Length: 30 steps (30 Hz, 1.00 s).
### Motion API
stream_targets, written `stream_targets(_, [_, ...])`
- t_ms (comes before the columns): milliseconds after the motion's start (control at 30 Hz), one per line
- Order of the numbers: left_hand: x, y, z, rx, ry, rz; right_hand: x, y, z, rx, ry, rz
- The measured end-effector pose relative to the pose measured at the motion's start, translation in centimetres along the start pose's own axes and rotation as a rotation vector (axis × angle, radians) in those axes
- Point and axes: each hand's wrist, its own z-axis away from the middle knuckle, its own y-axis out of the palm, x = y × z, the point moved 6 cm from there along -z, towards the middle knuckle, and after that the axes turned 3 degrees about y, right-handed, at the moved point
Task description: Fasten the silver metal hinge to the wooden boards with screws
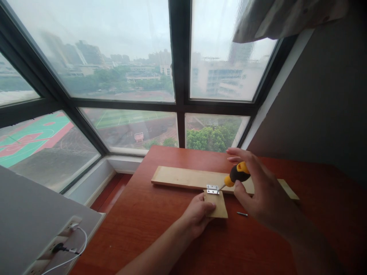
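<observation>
My left hand [197,215] is closed on a small wooden board [218,206], thumb on top and fingers at its left edge and below. A silver hinge [212,189] lies at the board's far edge, one leaf on the board. My right hand [258,187] has its thumb and fingers around the yellow-and-black handle of a screwdriver [238,175], with some fingers lifted. The screwdriver tilts down to the left, its tip at the hinge's right end. Whether a screw sits under the tip is too small to tell. A loose screw [242,214] lies right of the small board.
A long wooden plank [183,176] lies across the reddish-brown table [129,229], behind the hinge and partly hidden by my right hand. Windows rise beyond the table. At the lower left are wall sockets [53,244] with a plug and a white cable [85,240].
</observation>
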Motion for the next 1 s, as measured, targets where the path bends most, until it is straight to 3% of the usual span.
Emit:
stream_targets(233, [0.1,-0.1,0.1,-0.019,-0.012,-0.006,-0.6,-0.2,-0.3,-0.100,-0.023,0.191])
stream_targets(533, [-0.1,0.0,0.2,-0.027,-0.009,-0.003,-1.2,-0.6,-0.1,-0.122,0.085,0.411])
stream_targets(1000, [-0.1,0.1,0.2,-0.020,-0.008,-0.004,-0.8,-0.3,-0.1,-0.062,0.045,0.170])
